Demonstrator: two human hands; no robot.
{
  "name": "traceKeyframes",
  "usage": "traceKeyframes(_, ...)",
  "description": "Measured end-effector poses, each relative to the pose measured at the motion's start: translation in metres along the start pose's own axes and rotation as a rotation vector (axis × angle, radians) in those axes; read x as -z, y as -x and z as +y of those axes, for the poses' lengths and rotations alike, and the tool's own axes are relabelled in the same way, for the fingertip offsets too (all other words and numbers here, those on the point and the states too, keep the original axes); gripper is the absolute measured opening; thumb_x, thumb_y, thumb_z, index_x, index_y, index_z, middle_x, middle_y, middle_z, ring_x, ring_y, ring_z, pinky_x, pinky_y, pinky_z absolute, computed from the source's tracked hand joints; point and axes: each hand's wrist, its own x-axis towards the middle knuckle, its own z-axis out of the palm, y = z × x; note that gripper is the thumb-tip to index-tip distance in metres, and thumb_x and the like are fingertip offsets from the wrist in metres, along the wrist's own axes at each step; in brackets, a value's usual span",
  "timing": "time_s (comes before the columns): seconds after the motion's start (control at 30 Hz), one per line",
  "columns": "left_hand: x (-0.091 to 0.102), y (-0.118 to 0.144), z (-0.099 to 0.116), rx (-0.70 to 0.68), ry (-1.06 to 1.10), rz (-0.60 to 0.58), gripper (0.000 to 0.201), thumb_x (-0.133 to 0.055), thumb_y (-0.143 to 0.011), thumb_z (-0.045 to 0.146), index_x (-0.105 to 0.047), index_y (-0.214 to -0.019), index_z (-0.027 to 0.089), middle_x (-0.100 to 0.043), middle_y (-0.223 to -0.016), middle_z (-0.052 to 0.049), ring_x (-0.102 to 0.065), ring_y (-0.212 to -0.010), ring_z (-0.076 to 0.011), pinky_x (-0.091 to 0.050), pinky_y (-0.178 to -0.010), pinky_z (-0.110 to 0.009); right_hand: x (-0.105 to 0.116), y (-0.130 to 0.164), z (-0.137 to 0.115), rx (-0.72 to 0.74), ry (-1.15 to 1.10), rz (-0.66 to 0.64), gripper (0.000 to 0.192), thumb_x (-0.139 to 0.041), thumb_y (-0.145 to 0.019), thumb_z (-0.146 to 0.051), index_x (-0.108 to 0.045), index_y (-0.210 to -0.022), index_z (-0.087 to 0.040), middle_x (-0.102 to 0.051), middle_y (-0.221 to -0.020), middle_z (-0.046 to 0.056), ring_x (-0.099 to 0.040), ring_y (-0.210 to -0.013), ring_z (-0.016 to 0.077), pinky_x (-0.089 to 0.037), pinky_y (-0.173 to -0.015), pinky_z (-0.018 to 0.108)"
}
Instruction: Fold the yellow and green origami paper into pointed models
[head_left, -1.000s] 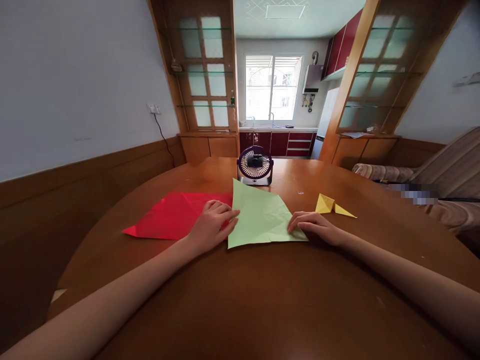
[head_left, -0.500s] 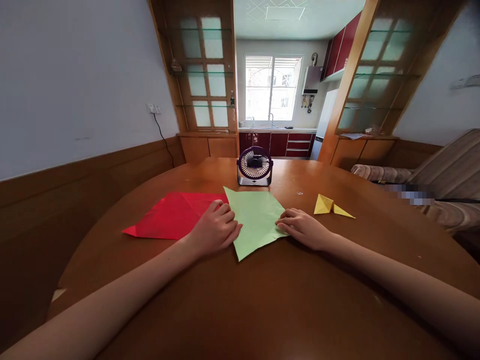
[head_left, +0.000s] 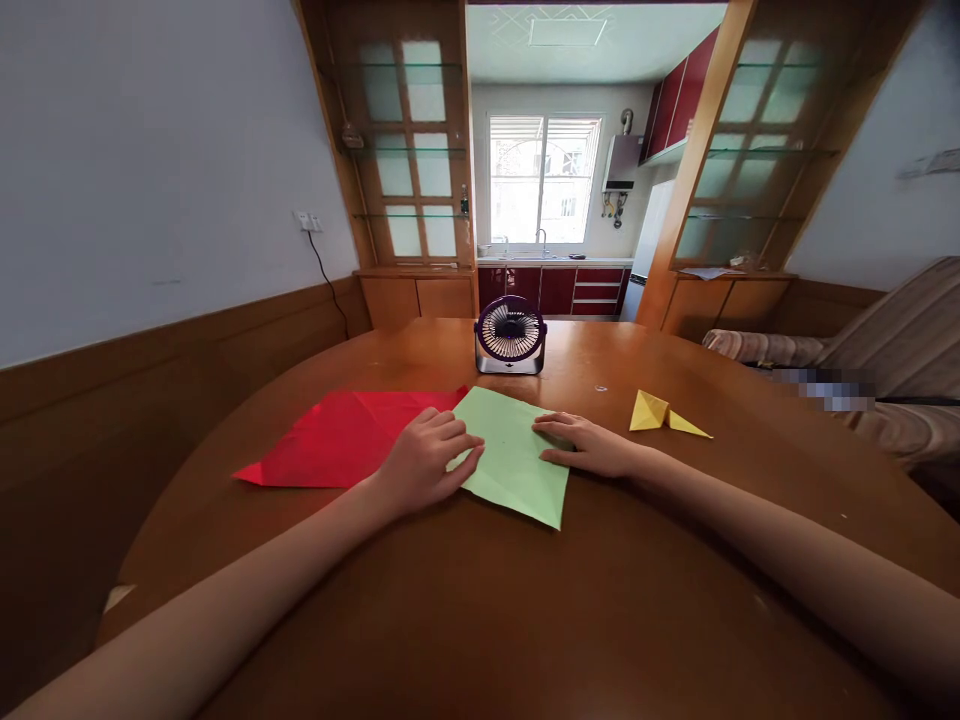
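Observation:
A light green sheet of paper (head_left: pixel 514 460) lies on the table between my hands, turned at a slant. My left hand (head_left: pixel 431 460) is at its left edge, fingers bent and thumb close to the forefinger, with the edge of the sheet in them. My right hand (head_left: pixel 589 443) rests on the sheet's right side, its fingers stretched out and the thumb apart. A red sheet of paper (head_left: pixel 337 435) with creases lies to the left, partly behind my left hand. To the right of my right hand is a folded yellow paper piece (head_left: pixel 651 412).
A small purple fan (head_left: pixel 511 335) stands on the brown wooden table (head_left: pixel 480 620) beyond the green paper. A striped sofa (head_left: pixel 885 350) is at the right, a wall (head_left: pixel 165 180) at the left. Behind are cabinets and a kitchen window.
The green sheet has turned, its near corner swinging from left to right. My right hand has shifted a little left onto the sheet, and its fingers have straightened.

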Motion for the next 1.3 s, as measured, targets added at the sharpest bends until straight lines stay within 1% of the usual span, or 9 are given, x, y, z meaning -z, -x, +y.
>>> traceKeyframes(0.1, -0.006, 0.003, -0.012, 0.126, 0.057, 0.001, 0.029, -0.046, -0.094, 0.033, -0.069, -0.102, 0.019, -0.067, -0.089, -0.007, -0.059, -0.083, -0.0198, -0.045, -0.075, -0.035, 0.007, -0.001, 0.010, 0.081, -0.091, -0.072, 0.057, -0.051, -0.092, -0.051, -0.045, -0.142, -0.022, -0.045, -0.145, 0.011, -0.040, -0.134, 0.0263, -0.032, -0.114, 0.045)
traceKeyframes(0.33, -0.018, 0.010, -0.030, 0.379, 0.144, -0.197, 0.041, -0.051, -0.090, 0.043, -0.062, -0.123, 0.022, -0.056, -0.129, -0.011, -0.053, -0.118, -0.0286, -0.046, -0.096, -0.046, 0.011, 0.001, 0.023, 0.130, -0.115, -0.081, 0.054, -0.053, -0.093, -0.048, -0.043, -0.142, -0.027, -0.037, -0.149, 0.009, -0.034, -0.138, 0.0260, -0.029, -0.114, 0.046)
traceKeyframes(0.53, -0.023, 0.013, -0.034, 0.460, 0.156, -0.377, 0.059, -0.047, -0.090, 0.055, -0.050, -0.137, 0.020, -0.041, -0.146, -0.017, -0.042, -0.132, -0.0351, -0.037, -0.105, -0.052, 0.010, 0.009, 0.011, 0.003, 0.143, 0.030, 0.048, -0.054, -0.090, -0.052, -0.061, -0.126, -0.021, -0.057, -0.116, 0.014, -0.055, -0.108, 0.0300, -0.043, -0.098, 0.051)
traceKeyframes(0.63, -0.025, 0.014, -0.033, 0.476, 0.182, -0.409, 0.063, -0.047, -0.089, 0.059, -0.048, -0.140, 0.021, -0.036, -0.150, -0.016, -0.040, -0.134, -0.0352, -0.037, -0.106, -0.051, 0.009, 0.013, 0.007, 0.005, 0.136, 0.033, 0.048, -0.052, -0.091, -0.053, -0.061, -0.127, -0.023, -0.058, -0.118, 0.013, -0.055, -0.109, 0.0302, -0.043, -0.098, 0.051)
traceKeyframes(0.87, -0.020, 0.012, -0.033, 0.370, 0.173, -0.407, 0.067, -0.050, -0.087, 0.063, -0.044, -0.142, 0.026, -0.029, -0.155, -0.012, -0.029, -0.141, -0.0336, -0.023, -0.113, -0.055, 0.006, 0.013, 0.017, 0.108, -0.110, -0.055, 0.050, -0.048, -0.095, -0.045, -0.043, -0.142, -0.030, -0.049, -0.143, 0.004, -0.039, -0.136, 0.0260, -0.016, -0.119, 0.052)
traceKeyframes(0.97, -0.020, 0.012, -0.031, 0.266, 0.208, -0.446, 0.064, -0.045, -0.090, 0.062, -0.042, -0.143, 0.027, -0.031, -0.155, -0.009, -0.029, -0.142, -0.0285, -0.012, -0.117, -0.054, 0.009, 0.012, 0.017, 0.072, -0.161, -0.034, 0.057, -0.053, -0.093, -0.045, -0.039, -0.144, -0.026, -0.049, -0.142, 0.008, -0.045, -0.130, 0.0276, -0.033, -0.111, 0.048)
traceKeyframes(1.07, -0.021, 0.014, -0.030, 0.153, 0.206, -0.470, 0.056, -0.040, -0.095, 0.058, -0.045, -0.141, 0.028, -0.042, -0.149, -0.006, -0.039, -0.137, -0.0235, -0.011, -0.118, -0.049, 0.019, 0.013, 0.011, -0.040, -0.099, -0.011, 0.065, -0.058, -0.088, -0.046, -0.038, -0.145, -0.020, -0.054, -0.128, 0.013, -0.059, -0.103, 0.0247, -0.050, -0.091, 0.041)
traceKeyframes(1.17, -0.020, 0.015, -0.028, 0.070, 0.126, -0.432, 0.050, -0.037, -0.097, 0.054, -0.052, -0.136, 0.025, -0.051, -0.142, -0.006, -0.046, -0.132, -0.0226, -0.010, -0.118, -0.048, 0.031, 0.014, 0.001, -0.249, 0.040, 0.005, 0.063, -0.061, -0.083, -0.052, -0.049, -0.135, -0.016, -0.060, -0.112, 0.013, -0.061, -0.087, 0.0227, -0.051, -0.078, 0.037)
traceKeyframes(1.3, -0.015, 0.012, -0.023, 0.006, 0.036, -0.383, 0.047, -0.039, -0.097, 0.052, -0.059, -0.128, 0.022, -0.061, -0.130, -0.009, -0.057, -0.119, -0.0239, -0.016, -0.116, -0.050, 0.039, 0.013, -0.011, -0.404, 0.068, -0.076, 0.035, -0.064, -0.080, -0.048, -0.066, -0.095, -0.016, -0.066, -0.088, 0.008, -0.061, -0.077, 0.0207, -0.045, -0.064, 0.030)
